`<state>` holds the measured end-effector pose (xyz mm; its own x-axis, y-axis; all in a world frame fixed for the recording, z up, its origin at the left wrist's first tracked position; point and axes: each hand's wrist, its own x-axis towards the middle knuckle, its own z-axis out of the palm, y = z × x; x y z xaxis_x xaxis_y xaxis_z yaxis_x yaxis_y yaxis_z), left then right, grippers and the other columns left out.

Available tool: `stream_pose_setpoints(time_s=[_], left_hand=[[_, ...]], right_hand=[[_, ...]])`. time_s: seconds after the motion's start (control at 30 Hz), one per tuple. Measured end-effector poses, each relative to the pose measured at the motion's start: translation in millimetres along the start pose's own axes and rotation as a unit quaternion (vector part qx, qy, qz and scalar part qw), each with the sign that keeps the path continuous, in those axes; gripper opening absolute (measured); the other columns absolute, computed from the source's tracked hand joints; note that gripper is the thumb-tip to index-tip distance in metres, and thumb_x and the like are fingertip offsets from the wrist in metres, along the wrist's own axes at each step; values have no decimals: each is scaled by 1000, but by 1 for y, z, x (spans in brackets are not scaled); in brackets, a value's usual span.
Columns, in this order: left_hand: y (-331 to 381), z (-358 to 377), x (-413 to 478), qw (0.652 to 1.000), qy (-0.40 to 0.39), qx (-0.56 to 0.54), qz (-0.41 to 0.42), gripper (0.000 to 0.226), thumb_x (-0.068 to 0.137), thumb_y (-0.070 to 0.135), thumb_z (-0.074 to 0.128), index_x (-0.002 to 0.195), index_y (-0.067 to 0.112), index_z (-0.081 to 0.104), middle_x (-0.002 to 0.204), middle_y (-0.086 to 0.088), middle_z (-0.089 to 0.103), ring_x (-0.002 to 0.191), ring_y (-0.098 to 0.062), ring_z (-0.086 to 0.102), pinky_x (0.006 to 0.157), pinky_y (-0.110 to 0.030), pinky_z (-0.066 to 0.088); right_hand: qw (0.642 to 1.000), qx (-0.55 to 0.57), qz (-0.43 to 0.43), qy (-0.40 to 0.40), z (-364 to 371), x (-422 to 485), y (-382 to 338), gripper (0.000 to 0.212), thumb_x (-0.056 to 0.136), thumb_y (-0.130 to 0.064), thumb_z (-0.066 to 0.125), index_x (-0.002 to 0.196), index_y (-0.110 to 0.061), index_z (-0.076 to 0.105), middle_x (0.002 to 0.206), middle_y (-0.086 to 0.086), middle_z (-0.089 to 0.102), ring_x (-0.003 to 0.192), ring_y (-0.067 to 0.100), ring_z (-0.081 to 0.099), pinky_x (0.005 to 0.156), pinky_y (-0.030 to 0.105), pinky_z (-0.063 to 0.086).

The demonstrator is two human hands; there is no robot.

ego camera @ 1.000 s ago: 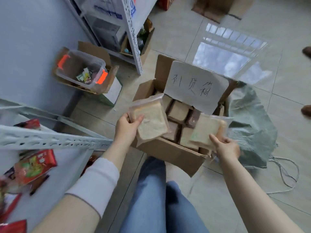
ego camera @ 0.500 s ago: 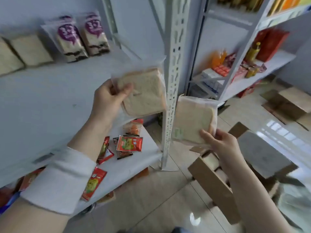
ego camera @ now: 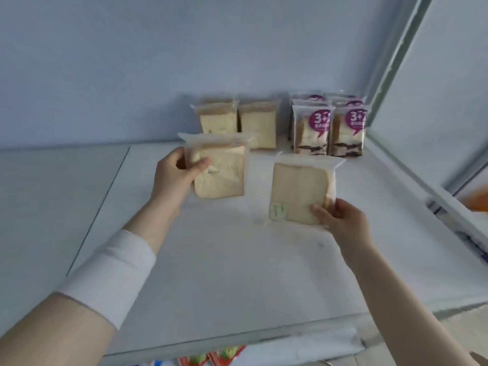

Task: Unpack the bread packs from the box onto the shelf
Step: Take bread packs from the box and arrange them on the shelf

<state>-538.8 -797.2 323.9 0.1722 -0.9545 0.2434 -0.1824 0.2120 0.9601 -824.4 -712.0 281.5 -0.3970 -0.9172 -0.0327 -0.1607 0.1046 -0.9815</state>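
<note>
My left hand point(ego camera: 175, 174) grips a clear-wrapped pack of plain sliced bread point(ego camera: 220, 170) by its left edge, upright above the white shelf point(ego camera: 211, 273). My right hand point(ego camera: 339, 217) pinches the lower right corner of a second plain bread pack point(ego camera: 298, 192), which carries a small green label. Both packs hover over the middle of the shelf, in front of two plain bread packs point(ego camera: 257, 122) standing against the back wall. The box is out of view.
Purple-labelled bread packs point(ego camera: 328, 130) stand in rows at the back right. A grey shelf upright point(ego camera: 390, 62) rises on the right. Red snack packets point(ego camera: 211, 359) show on the lower shelf under the front edge. Bare shelf surface lies to the left and front.
I turned from the box on the floor to the shelf. Both hands carried their bread packs up and forward over the shelf surface, towards the packs at the back.
</note>
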Motion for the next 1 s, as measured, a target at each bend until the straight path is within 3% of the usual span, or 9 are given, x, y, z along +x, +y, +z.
stream_pose_setpoints(time_s=[0.13, 0.27, 0.43, 0.57, 0.67, 0.77, 0.87, 0.93, 1.0], left_hand=[[-25, 10, 58, 999, 36, 6, -8, 20, 70, 24, 78, 82, 23, 62, 82, 6, 66, 78, -13, 62, 72, -31, 50], [-47, 38, 117, 998, 62, -3, -20, 26, 71, 18, 78, 89, 15, 59, 84, 2, 66, 78, -14, 62, 74, -31, 50], [-69, 65, 155, 994, 103, -15, -19, 25, 72, 17, 77, 84, 18, 55, 79, 7, 62, 75, -9, 58, 67, -18, 47], [-79, 70, 160, 991, 130, 34, 8, 26, 72, 25, 77, 85, 17, 56, 86, 1, 61, 75, -9, 54, 63, -12, 42], [-79, 70, 160, 988, 140, 58, 15, 34, 72, 24, 78, 94, 18, 53, 96, -2, 58, 78, -8, 54, 63, -5, 41], [-71, 68, 156, 989, 137, 53, -3, 50, 71, 23, 79, 107, 15, 45, 95, 6, 54, 79, -6, 54, 70, -9, 45], [-59, 61, 141, 984, 142, 108, 0, 62, 72, 20, 78, 121, 5, 43, 115, -9, 52, 98, -20, 54, 88, -26, 45], [-48, 54, 117, 969, 144, 194, 58, 60, 73, 19, 76, 121, 1, 45, 119, -16, 51, 104, -27, 51, 95, -29, 36], [-37, 50, 87, 944, 77, 298, 119, 53, 74, 19, 74, 118, 0, 50, 118, -17, 53, 109, -32, 49, 96, -32, 32]], right_hand=[[1000, -8, -12, -17, 42, 72, -11, 20, 76, -19, 74, 82, -3, 63, 75, 7, 59, 67, 15, 51, 62, 27, 39], [999, 9, -35, -26, 81, 146, -17, 23, 75, -15, 75, 82, -12, 53, 77, 2, 59, 68, 12, 52, 61, 21, 45], [998, -1, -61, -4, 111, 196, -9, 23, 76, -15, 74, 82, -15, 52, 70, -8, 55, 54, -10, 52, 54, 4, 41], [990, -80, -105, 40, 119, 202, -2, 23, 74, -28, 75, 82, -16, 57, 70, -9, 57, 66, 6, 52, 60, 15, 38], [982, -126, -116, 76, 127, 197, -3, 33, 76, -32, 73, 100, -12, 63, 88, 1, 63, 83, 18, 56, 73, 21, 37], [980, -123, -114, 106, 135, 191, -10, 51, 78, -24, 73, 121, -7, 51, 98, 3, 62, 94, 23, 57, 74, 16, 33], [975, -175, -107, 86, 132, 173, -19, 59, 80, -21, 70, 129, -6, 40, 119, 10, 61, 111, 28, 53, 86, 26, 38], [966, -221, -117, 72, 123, 149, -23, 63, 83, -21, 67, 135, -8, 34, 133, 11, 51, 123, 27, 47, 99, 33, 38], [949, -280, -128, 67, 108, 116, -26, 62, 85, -22, 64, 137, -11, 32, 138, 9, 44, 128, 25, 41, 103, 34, 34]])
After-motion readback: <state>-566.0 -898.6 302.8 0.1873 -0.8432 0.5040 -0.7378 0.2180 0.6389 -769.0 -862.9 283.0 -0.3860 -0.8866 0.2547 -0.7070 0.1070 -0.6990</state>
